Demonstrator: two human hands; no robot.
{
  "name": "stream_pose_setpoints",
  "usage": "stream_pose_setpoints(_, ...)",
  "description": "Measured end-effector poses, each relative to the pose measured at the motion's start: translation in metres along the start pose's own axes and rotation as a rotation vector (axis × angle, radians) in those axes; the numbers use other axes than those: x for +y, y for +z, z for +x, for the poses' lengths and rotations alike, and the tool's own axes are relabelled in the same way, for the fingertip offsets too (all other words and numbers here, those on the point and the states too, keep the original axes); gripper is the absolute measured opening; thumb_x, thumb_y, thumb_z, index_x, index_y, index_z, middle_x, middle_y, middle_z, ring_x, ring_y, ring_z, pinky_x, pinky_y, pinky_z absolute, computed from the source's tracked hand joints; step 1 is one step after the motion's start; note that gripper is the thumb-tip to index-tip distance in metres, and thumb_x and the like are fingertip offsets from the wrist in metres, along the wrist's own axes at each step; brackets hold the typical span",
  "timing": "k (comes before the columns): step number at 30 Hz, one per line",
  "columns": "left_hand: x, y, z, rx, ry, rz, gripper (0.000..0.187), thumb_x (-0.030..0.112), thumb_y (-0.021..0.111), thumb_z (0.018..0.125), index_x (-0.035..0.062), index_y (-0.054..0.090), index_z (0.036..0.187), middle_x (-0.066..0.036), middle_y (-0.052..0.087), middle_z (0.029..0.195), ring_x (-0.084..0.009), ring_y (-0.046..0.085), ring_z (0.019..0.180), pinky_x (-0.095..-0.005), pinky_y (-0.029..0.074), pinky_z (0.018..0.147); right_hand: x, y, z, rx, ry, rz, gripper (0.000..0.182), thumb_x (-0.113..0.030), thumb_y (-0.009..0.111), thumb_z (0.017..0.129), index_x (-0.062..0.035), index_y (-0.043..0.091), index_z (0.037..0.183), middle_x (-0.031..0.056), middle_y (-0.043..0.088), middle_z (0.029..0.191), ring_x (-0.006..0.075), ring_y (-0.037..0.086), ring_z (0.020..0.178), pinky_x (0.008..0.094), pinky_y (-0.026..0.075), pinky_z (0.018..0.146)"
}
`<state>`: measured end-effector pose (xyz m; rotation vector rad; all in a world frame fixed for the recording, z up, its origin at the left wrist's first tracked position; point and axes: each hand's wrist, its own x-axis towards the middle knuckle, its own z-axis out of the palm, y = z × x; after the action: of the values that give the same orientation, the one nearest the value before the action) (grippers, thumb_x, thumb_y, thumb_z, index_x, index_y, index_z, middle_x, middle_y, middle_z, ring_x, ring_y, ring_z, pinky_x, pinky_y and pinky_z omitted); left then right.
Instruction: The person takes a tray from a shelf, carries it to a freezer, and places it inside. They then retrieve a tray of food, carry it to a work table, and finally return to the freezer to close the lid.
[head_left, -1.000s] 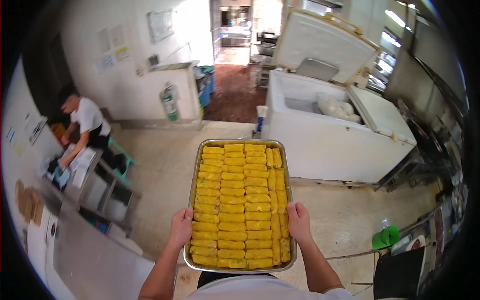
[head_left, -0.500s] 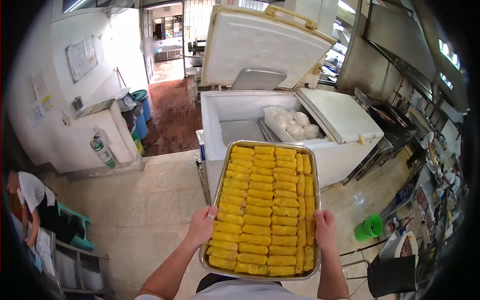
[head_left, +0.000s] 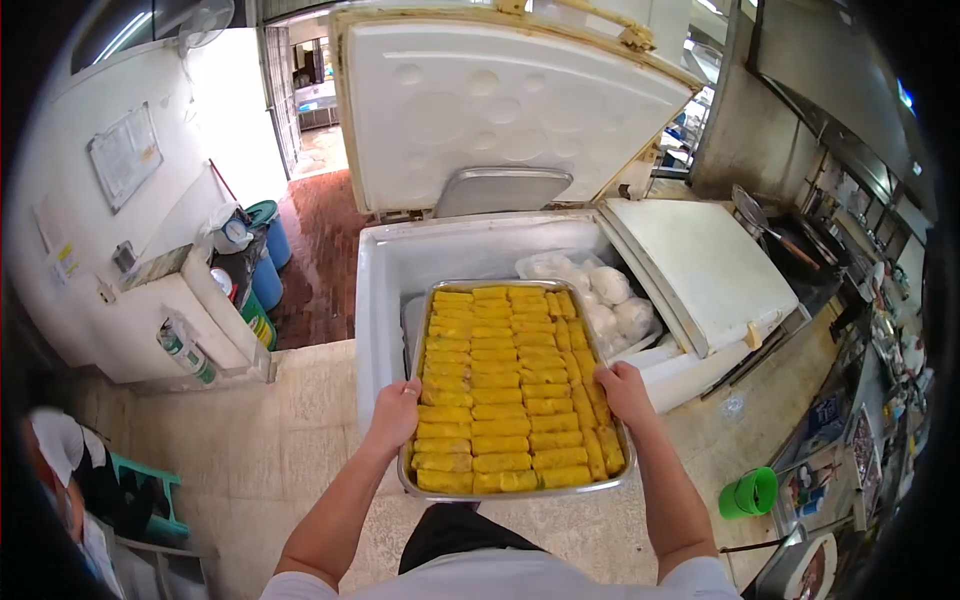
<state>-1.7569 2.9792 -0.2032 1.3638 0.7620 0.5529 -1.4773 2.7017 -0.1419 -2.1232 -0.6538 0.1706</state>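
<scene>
A metal tray [head_left: 407, 462] full of yellow rolls [head_left: 500, 412] in rows is held level between my two hands. My left hand [head_left: 398, 412] is closed on its left rim, and my right hand [head_left: 624, 392] grips the right rim. The far part of the tray overlaps the opening of a white chest freezer [head_left: 376, 300], whose large lid [head_left: 510, 95] stands raised. Inside the freezer, at the right, a white container holds wrapped pale balls [head_left: 612, 287]. Much of the freezer's inside is hidden by the tray.
A second freezer lid [head_left: 705, 265] lies closed at the right. Another metal tray [head_left: 505, 190] leans upright behind the freezer. A green bucket [head_left: 748, 492] stands on the floor at right. A person [head_left: 70, 460] is at the far left, beside a green stool [head_left: 165, 500].
The freezer is nearer and looms larger in view. Both my hands have moved forward with the tray, whose far end now reaches over the freezer opening.
</scene>
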Motion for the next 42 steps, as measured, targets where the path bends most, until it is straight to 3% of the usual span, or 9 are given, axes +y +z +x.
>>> stream_pose_setpoints(3, 0.020, 0.002, -0.013, -0.040, -0.015, -0.016, 0.040, 0.026, 0.050, 0.109, -0.0101, 0.067, 0.111, -0.013, 0.072, 0.100, -0.0180, 0.067, 0.090, -0.0335, 0.053, 0.080, -0.011, -0.004, -0.010, -0.007, 0.019, 0.004, 0.038, -0.030, 0.066, 0.094, 0.0070, 0.068, 0.084, 0.0104, 0.068, 0.074, 0.0171, 0.061, 0.069, 0.0367, 0.048, 0.063)
stream_pose_setpoints(10, 0.032, 0.025, -0.031, 0.135, -0.031, 0.172, 0.039, 0.027, 0.052, 0.106, -0.0087, 0.066, 0.102, -0.015, 0.069, 0.087, -0.0197, 0.062, 0.080, -0.0380, 0.048, 0.073, 0.017, -0.012, 0.029, -0.148, 0.070, -0.061, 0.039, -0.033, 0.064, 0.096, 0.0056, 0.067, 0.089, 0.0124, 0.067, 0.074, 0.0202, 0.063, 0.070, 0.0383, 0.050, 0.065)
stream_pose_setpoints(14, 0.016, 0.032, -0.033, 0.188, -0.085, 0.345, 0.037, 0.026, 0.050, 0.106, -0.0079, 0.065, 0.107, -0.023, 0.071, 0.095, -0.0309, 0.068, 0.089, -0.0436, 0.050, 0.079, 0.011, -0.007, 0.039, -0.171, 0.027, -0.096, 0.045, -0.037, 0.061, 0.097, 0.0063, 0.065, 0.088, 0.0220, 0.068, 0.081, 0.0333, 0.066, 0.078, 0.0454, 0.050, 0.073)
stream_pose_setpoints(20, 0.037, 0.057, -0.038, 0.279, -0.110, 0.730, 0.029, 0.020, 0.053, 0.098, -0.0056, 0.064, 0.106, -0.028, 0.071, 0.105, -0.0442, 0.067, 0.103, -0.0514, 0.051, 0.087, 0.054, 0.011, 0.076, -0.277, 0.020, -0.028, 0.044, -0.036, 0.062, 0.096, 0.0068, 0.063, 0.087, 0.0266, 0.066, 0.083, 0.0394, 0.065, 0.081, 0.0463, 0.049, 0.075)
stream_pose_setpoints(23, 0.033, 0.063, -0.030, 0.260, -0.127, 0.815, 0.028, 0.018, 0.054, 0.096, -0.0068, 0.063, 0.105, -0.030, 0.070, 0.108, -0.0469, 0.065, 0.106, -0.0509, 0.051, 0.091, 0.075, 0.022, 0.076, -0.297, 0.028, -0.024, 0.042, -0.035, 0.062, 0.098, 0.0066, 0.063, 0.089, 0.0197, 0.066, 0.082, 0.0289, 0.065, 0.080, 0.0421, 0.050, 0.072)
stream_pose_setpoints(25, 0.030, 0.065, -0.022, 0.236, -0.179, 0.888, 0.028, 0.016, 0.054, 0.094, -0.0092, 0.061, 0.106, -0.031, 0.069, 0.107, -0.0478, 0.065, 0.107, -0.0507, 0.051, 0.093, 0.082, 0.031, 0.076, -0.275, 0.008, -0.030, 0.042, -0.034, 0.061, 0.098, 0.0063, 0.063, 0.087, 0.0202, 0.066, 0.081, 0.0300, 0.065, 0.080, 0.0434, 0.049, 0.073)
stream_pose_setpoints(31, 0.003, 0.070, -0.016, 0.078, -0.266, 1.026, 0.040, 0.024, 0.061, 0.093, -0.0130, 0.057, 0.108, -0.035, 0.067, 0.110, -0.0489, 0.065, 0.107, -0.0507, 0.051, 0.096, 0.086, 0.043, 0.081, -0.223, -0.013, -0.061, 0.044, -0.037, 0.062, 0.098, 0.0061, 0.060, 0.090, 0.0267, 0.066, 0.085, 0.0423, 0.064, 0.083, 0.0479, 0.049, 0.076)
stream_pose_setpoints(34, 0.001, 0.090, -0.015, 0.136, -0.320, 0.874, 0.062, 0.034, 0.065, 0.092, -0.0154, 0.048, 0.126, -0.039, 0.058, 0.126, -0.0493, 0.059, 0.119, -0.0518, 0.047, 0.103, 0.095, 0.047, 0.085, -0.208, -0.016, -0.097, 0.048, -0.039, 0.063, 0.098, 0.0085, 0.059, 0.098, 0.0293, 0.066, 0.090, 0.0461, 0.065, 0.089, 0.0479, 0.051, 0.080)
stream_pose_setpoints(42, -0.017, 0.119, -0.009, 0.238, -0.447, 0.834, 0.109, 0.051, 0.072, 0.087, -0.0168, 0.016, 0.152, -0.041, 0.037, 0.145, -0.0536, 0.043, 0.133, -0.0550, 0.037, 0.113, 0.064, 0.050, 0.068, -0.405, 0.083, -0.327, 0.093, -0.061, 0.062, 0.092, 0.0242, 0.047, 0.125, 0.0458, 0.052, 0.127, 0.0530, 0.052, 0.125, 0.0488, 0.043, 0.107)
